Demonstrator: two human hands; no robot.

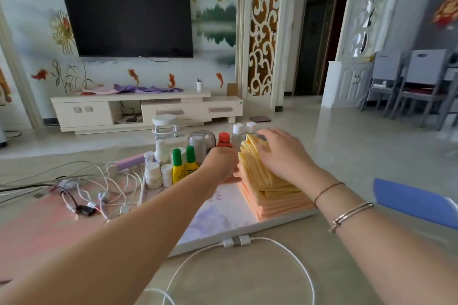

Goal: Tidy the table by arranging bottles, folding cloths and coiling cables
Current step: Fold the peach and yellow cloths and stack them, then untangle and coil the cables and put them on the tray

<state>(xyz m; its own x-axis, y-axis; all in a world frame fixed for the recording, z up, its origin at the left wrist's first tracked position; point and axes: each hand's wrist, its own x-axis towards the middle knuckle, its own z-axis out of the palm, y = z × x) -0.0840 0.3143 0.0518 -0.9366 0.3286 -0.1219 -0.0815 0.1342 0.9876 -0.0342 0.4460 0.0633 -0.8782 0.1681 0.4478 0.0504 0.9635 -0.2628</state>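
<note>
The stack of folded yellow and orange cloths point(270, 190) sits right of centre in the frame, on the white board point(223, 220), its long axis running from lower right up toward the bottles point(183, 161). My right hand point(282, 156) lies flat on its top, fingers spread and pressing the upper yellow folds. My left hand point(221, 164) touches the stack's left edge; its fingers are hidden, so I cannot tell its grip. Loose cables point(99, 193) sprawl at centre left, nearer my left hand.
</note>
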